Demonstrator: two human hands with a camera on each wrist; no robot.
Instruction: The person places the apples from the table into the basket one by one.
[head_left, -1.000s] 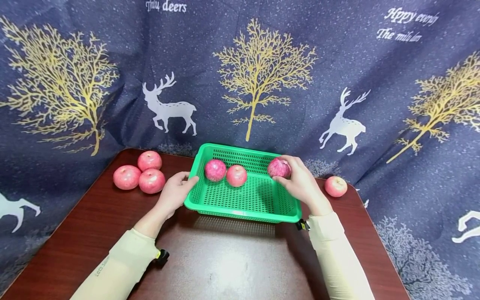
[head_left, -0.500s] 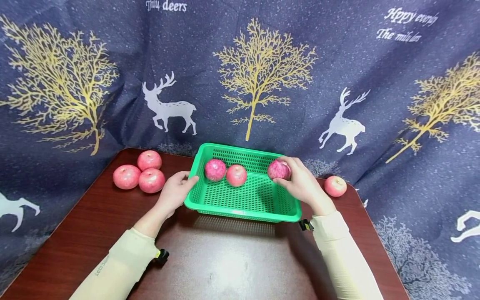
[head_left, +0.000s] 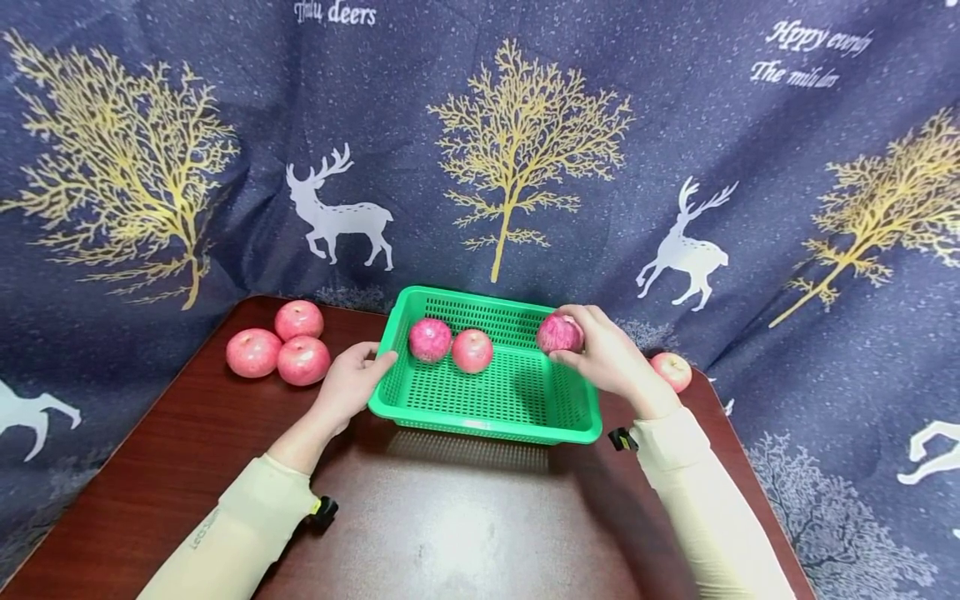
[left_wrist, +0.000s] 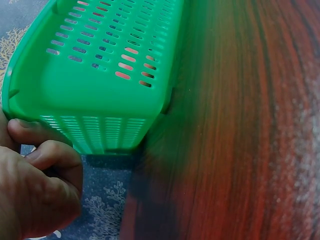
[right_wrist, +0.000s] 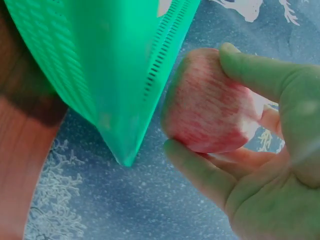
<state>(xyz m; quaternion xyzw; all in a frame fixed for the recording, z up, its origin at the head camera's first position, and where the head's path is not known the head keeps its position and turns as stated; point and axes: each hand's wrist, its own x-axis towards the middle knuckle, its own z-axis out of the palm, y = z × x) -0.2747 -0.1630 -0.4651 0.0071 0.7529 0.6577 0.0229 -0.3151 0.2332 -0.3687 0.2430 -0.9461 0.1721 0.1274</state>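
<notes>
A green perforated plastic basket (head_left: 480, 429) stands towards the back of the table. My left hand (head_left: 351, 379) grips its left rim, thumb over the edge; the left wrist view shows that hand's fingers (left_wrist: 55, 155) curled by the basket's end wall. At the basket's right end, my right hand (head_left: 611, 354) holds a streaked red apple (head_left: 560, 333) between thumb and fingers. In the right wrist view that apple (right_wrist: 212, 102) is apart from the basket's side. Inside the basket lie a darker red apple (head_left: 431, 340) and a lighter one (head_left: 472, 351), side by side.
Three apples (head_left: 303, 360) sit clustered on the dark wooden table (head_left: 180, 450) left of the basket. Another apple (head_left: 672, 372) lies near the right edge, partly behind my right wrist. A blue curtain (head_left: 420, 125) with deer and trees hangs close behind.
My right hand has moved slightly up and right with the apple, its forearm swinging right and now partly covering the apple at the right edge. My left hand and the basket stay put.
</notes>
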